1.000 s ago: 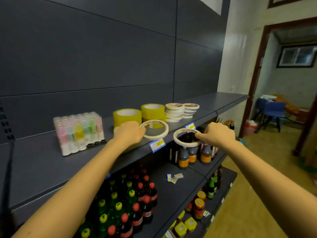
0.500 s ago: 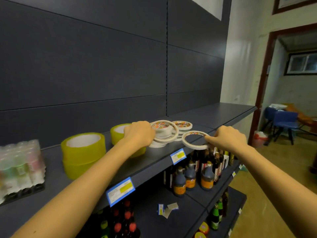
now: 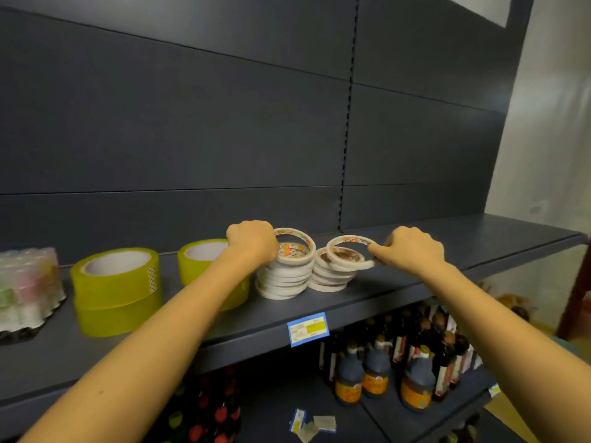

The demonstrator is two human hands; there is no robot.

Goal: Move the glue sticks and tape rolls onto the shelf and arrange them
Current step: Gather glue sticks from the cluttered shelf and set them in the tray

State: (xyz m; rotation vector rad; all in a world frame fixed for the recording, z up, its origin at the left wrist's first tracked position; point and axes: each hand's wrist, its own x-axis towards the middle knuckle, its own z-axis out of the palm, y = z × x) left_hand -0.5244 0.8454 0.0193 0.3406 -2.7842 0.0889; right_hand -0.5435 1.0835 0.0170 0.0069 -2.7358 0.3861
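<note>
Two stacks of thin white tape rolls stand side by side on the dark shelf [image 3: 367, 300]. My left hand [image 3: 252, 241] grips a white roll [image 3: 295, 247] held tilted on top of the left stack [image 3: 283, 279]. A second white roll [image 3: 350, 252] is pinched in my right hand [image 3: 412, 249], tilted over the right stack [image 3: 331, 276]. To the left sit two stacks of wide yellow tape, one [image 3: 116, 289] in the open and one [image 3: 204, 260] partly behind my left forearm. A shrink-wrapped pack of glue sticks [image 3: 27, 287] stands at the far left.
The shelf runs on bare to the right of the white stacks, with the dark back panel [image 3: 224, 123] behind. A blue price tag [image 3: 308, 328] hangs on the shelf edge. Dark sauce bottles [image 3: 380, 375] and red-capped bottles [image 3: 211, 414] fill the shelves below.
Both hands have carried their white rolls from the shelf's front edge up to the two white stacks. The view has moved closer and to the right.
</note>
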